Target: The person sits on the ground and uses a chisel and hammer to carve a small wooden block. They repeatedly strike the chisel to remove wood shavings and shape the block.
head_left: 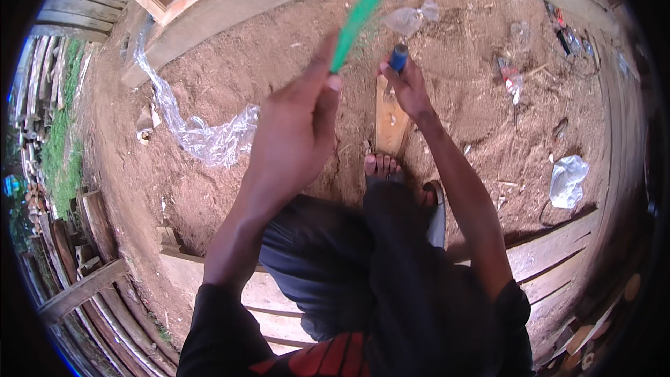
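Observation:
My left hand [292, 136] is closed round the green handle of a hammer [358, 24]. The hammer is raised, its head blurred near the top of the view. My right hand [412, 91] grips a chisel [398, 58] with a blue handle, held upright. Its blade is mostly hidden, but the tool stands over a narrow wooden board [391, 126] on the ground. Toes of my bare foot [382, 164] rest at the near end of that board. Between the hammer head and the top of the chisel there is a gap.
Crumpled clear plastic [216, 141] lies on the dirt to the left, and a clear bag [412, 19] beyond the board. A white plastic bag [568, 181] is at the right. I sit on a slatted wooden bench [558, 251]. A timber beam [230, 5] crosses the far side.

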`<state>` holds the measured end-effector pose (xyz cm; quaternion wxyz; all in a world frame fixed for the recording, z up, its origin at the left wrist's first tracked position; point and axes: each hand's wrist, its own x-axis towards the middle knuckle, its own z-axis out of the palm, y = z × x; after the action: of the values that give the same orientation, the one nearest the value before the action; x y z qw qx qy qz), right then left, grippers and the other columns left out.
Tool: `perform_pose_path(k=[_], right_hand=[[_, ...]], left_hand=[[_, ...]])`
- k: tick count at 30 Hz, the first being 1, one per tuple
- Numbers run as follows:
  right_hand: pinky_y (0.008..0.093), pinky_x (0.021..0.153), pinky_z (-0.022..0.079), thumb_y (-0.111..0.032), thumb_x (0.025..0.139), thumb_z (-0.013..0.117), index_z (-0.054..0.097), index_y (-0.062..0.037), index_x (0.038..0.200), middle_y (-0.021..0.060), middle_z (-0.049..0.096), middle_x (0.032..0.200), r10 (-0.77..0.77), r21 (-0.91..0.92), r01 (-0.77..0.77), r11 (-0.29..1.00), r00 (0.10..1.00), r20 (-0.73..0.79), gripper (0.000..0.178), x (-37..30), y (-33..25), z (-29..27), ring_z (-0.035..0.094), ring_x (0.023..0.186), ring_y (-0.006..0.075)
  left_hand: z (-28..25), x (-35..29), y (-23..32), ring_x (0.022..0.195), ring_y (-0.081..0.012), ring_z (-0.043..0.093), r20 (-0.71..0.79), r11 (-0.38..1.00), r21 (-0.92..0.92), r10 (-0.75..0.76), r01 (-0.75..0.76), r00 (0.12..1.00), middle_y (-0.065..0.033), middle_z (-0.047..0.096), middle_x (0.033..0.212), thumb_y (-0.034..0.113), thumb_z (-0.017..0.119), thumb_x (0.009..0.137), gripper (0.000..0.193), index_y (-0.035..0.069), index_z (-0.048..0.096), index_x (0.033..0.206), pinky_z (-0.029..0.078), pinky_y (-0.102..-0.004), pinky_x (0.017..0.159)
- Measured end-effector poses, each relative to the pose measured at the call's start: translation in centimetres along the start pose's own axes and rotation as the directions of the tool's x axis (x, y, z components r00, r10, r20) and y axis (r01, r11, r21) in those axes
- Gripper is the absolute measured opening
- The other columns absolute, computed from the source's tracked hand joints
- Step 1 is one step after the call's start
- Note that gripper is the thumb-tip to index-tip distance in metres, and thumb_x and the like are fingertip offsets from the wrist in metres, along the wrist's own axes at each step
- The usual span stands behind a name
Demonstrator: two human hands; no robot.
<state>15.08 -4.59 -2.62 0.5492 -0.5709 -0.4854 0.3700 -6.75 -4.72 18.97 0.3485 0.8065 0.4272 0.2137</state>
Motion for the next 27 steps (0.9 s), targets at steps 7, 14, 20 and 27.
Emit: perform_pose_path(k=[7, 14, 20, 27], right_hand=[[0.0354, 0.08, 0.051, -0.02, 0.1, 0.06, 0.052, -0.0022, 0.109, 0.0093, 0.066, 0.087, -0.026, -0.092, 0.031, 0.995, 0.998, 0.05, 0.022, 0.6, -1.0, 0.4, 0.064, 0.083, 0.018], [0.0358, 0.081, 0.051, -0.021, 0.1, 0.06, 0.051, -0.0019, 0.113, 0.0107, 0.067, 0.089, -0.01, -0.059, 0.016, 0.998, 0.996, 0.094, 0.025, 0.4, -0.3, 0.6, 0.066, 0.086, 0.0196], [0.0356, 0.079, 0.052, -0.019, 0.1, 0.06, 0.05, -0.0023, 0.113, 0.0113, 0.066, 0.087, -0.04, -0.063, 0.045, 0.997, 0.997, 0.072, 0.024, 0.5, -0.7, 0.6, 0.067, 0.086, 0.02], [0.0378, 0.078, 0.052, -0.021, 0.101, 0.059, 0.05, -0.0024, 0.109, 0.0115, 0.066, 0.086, -0.031, -0.114, 0.04, 0.993, 0.996, 0.082, 0.023, 1.5, 0.7, -0.1, 0.066, 0.083, 0.0204]], left_hand=[[3.1, -1.7, -3.4, 0.065, -0.037, 0.062, 0.091, 0.993, 0.116, -0.001, -0.009, 0.996, -0.0229, 0.06, 0.077, 0.013, 0.048, 0.102, 0.055, 0.007, 0.033, 0.154, 0.05, -0.0469, 0.062], [3.6, -1.0, -3.4, 0.058, -0.034, 0.061, -0.062, 0.968, 0.162, 0.205, -0.193, 0.977, -0.0187, 0.061, 0.071, 0.011, 0.048, 0.102, 0.054, 0.007, 0.035, 0.154, 0.049, -0.0459, 0.061], [1.7, -1.3, -0.4, 0.075, -0.0471, 0.065, -0.031, 1.0, 0.005, 0.028, -0.028, 0.999, -0.0287, 0.065, 0.087, 0.008, 0.051, 0.097, 0.056, 0.005, 0.036, 0.151, 0.051, -0.054, 0.071], [2.3, -1.4, -5.4, 0.054, -0.0203, 0.055, 0.024, 0.988, 0.132, -0.077, 0.074, 0.997, -0.0143, 0.057, 0.067, 0.013, 0.048, 0.103, 0.047, 0.01, 0.044, 0.15, 0.045, -0.0392, 0.055]])
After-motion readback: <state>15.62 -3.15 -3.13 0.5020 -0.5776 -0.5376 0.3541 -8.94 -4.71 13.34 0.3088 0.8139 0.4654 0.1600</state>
